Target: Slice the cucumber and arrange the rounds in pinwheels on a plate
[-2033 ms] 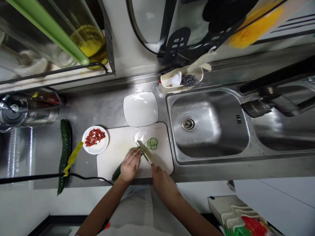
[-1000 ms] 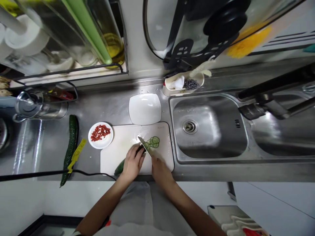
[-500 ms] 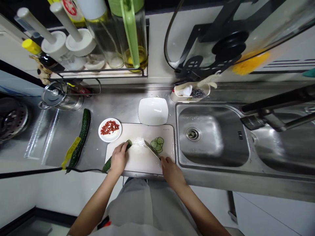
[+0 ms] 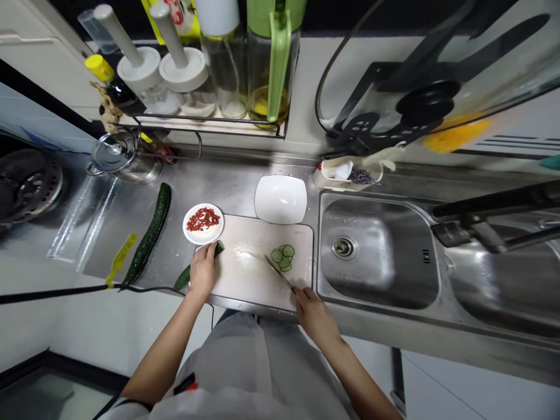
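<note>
My left hand [image 4: 203, 272] is closed around a cut cucumber [image 4: 182, 279] at the left edge of the white cutting board [image 4: 240, 283]. The cucumber's cut end pokes out above my fingers, and its other end points down to the left. In my right hand [image 4: 315, 312] is a kitchen knife [image 4: 279, 271], gripped by the handle, its blade low over the board and pointing up to the left. Several thin cucumber slices [image 4: 283, 257] lie in a small cluster just right of the blade. Wet marks show on the middle of the board.
A small white plate [image 4: 188, 231] of chopped red pieces stands by the board's upper left corner. Behind the board sits a white square dish [image 4: 280, 198]. A whole cucumber [image 4: 151, 238] lies left. The steel sink [image 4: 380, 256] is right; a condiment rack [image 4: 238, 123] hangs above.
My left hand has moved left with the cucumber, toward the board's edge. The knife has shifted slightly away from it, to the right. The camera view has also shifted.
</note>
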Motion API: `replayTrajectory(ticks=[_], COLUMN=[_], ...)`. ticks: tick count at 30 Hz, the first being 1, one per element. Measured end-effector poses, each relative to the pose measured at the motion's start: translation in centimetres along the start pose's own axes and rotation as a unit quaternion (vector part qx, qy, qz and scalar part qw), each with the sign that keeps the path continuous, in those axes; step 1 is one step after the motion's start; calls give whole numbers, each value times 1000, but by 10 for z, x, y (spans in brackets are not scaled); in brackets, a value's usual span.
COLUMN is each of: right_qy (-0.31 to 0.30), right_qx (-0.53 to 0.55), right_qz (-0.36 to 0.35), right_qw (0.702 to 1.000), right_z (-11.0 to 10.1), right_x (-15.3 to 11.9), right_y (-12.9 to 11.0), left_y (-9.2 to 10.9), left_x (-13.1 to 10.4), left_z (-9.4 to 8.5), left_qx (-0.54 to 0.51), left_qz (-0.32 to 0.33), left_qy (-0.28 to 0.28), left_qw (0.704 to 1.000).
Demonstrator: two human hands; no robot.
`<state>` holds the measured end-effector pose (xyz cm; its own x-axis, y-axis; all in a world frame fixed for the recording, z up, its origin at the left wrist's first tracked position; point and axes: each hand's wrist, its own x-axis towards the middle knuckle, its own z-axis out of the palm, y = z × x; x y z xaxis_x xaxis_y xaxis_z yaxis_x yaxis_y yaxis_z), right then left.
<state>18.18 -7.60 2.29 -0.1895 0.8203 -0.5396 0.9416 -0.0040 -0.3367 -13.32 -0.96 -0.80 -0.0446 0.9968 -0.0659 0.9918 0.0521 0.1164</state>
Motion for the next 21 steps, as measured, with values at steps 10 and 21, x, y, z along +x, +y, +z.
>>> replayTrajectory(ticks=[10,21], right_qy=[57,84], right_qx=[145,165], right_qz=[5,21], right_qw=[988,983], right_z=[15,20], right_x=[-23,-28], right_y=[24,25], left_y=[64,145], left_x=[-6,8], left_z=[3,46], left_qx=[-184,-258], left_qz=[81,-25], left_qy=[6,-69], left_qw=[980,963])
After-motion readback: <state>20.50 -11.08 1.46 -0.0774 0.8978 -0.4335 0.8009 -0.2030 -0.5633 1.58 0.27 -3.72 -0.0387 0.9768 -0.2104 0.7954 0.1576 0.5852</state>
